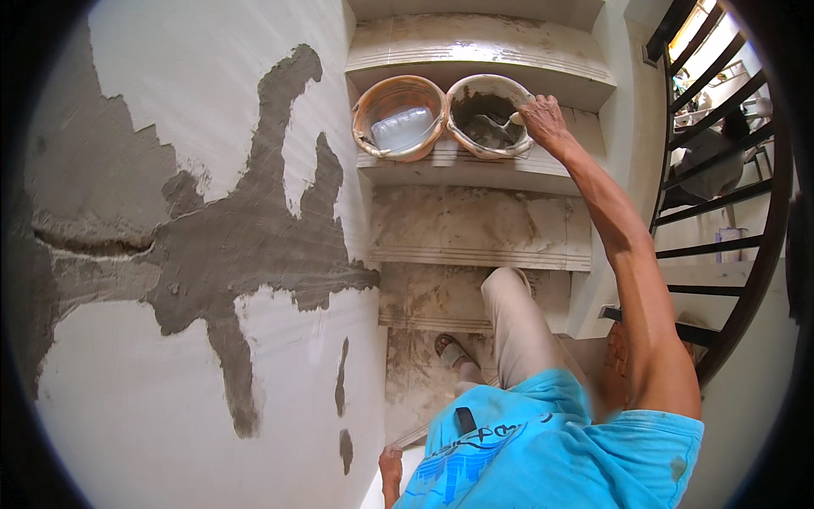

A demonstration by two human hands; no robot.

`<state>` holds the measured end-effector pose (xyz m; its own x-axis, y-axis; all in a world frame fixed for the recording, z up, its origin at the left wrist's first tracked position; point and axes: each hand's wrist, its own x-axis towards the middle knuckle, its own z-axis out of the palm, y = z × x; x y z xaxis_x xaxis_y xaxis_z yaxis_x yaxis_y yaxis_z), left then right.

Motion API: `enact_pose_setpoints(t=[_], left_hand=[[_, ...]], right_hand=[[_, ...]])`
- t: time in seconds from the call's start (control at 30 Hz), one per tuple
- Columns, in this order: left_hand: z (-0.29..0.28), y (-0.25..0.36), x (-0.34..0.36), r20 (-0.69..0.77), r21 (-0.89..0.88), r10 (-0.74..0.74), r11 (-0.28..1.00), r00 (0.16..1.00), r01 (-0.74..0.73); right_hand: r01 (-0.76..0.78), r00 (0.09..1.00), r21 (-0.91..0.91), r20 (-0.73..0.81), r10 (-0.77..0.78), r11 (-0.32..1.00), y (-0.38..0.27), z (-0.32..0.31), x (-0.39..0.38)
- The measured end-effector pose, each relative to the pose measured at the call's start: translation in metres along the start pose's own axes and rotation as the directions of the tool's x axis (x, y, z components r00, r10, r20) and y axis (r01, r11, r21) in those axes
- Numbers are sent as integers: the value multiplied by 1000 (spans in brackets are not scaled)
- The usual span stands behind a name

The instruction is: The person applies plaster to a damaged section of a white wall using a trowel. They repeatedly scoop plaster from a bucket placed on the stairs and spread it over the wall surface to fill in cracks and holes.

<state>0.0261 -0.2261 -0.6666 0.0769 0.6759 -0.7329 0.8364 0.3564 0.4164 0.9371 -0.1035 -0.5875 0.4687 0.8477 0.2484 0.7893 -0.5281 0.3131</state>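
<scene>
My right hand (544,121) is closed around the handle of a trowel (515,120) at the right rim of a pale bucket (465,142). Grey mortar (481,106) lies inside this bucket, and the trowel's blade dips into it. Touching it on the left is an orange bucket (373,100), coated with dried splashes, with a clear plastic container (402,129) in whitish water. Low in the view, my left hand (391,466) hangs beside the wall with curled fingers; nothing shows in it.
Both buckets stand on a stained stair step (551,176). The white wall (170,373) on the left carries wet-looking grey mortar patches (212,254) and a horizontal groove (93,245). A dark railing (721,195) runs along the right. My sandalled foot (455,350) rests on a lower step.
</scene>
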Motion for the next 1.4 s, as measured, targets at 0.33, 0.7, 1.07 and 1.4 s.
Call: enact_pose_setpoints(t=[0.33,0.7,1.07,1.4], left_hand=[[29,16,-6,94,-233,-70,968,993,90],[26,63,18,118,-77,-8,997,993,17],[27,92,25,169,-107,-45,992,985,64],[35,103,25,144,-105,-205,970,968,220]], right_hand=[[158,984,-235,-45,-173,959,15,27,34],[256,963,-132,125,-240,958,17,22,59],[265,950,37,159,-268,963,27,34,51],[238,968,106,60,-245,965,27,49,45]])
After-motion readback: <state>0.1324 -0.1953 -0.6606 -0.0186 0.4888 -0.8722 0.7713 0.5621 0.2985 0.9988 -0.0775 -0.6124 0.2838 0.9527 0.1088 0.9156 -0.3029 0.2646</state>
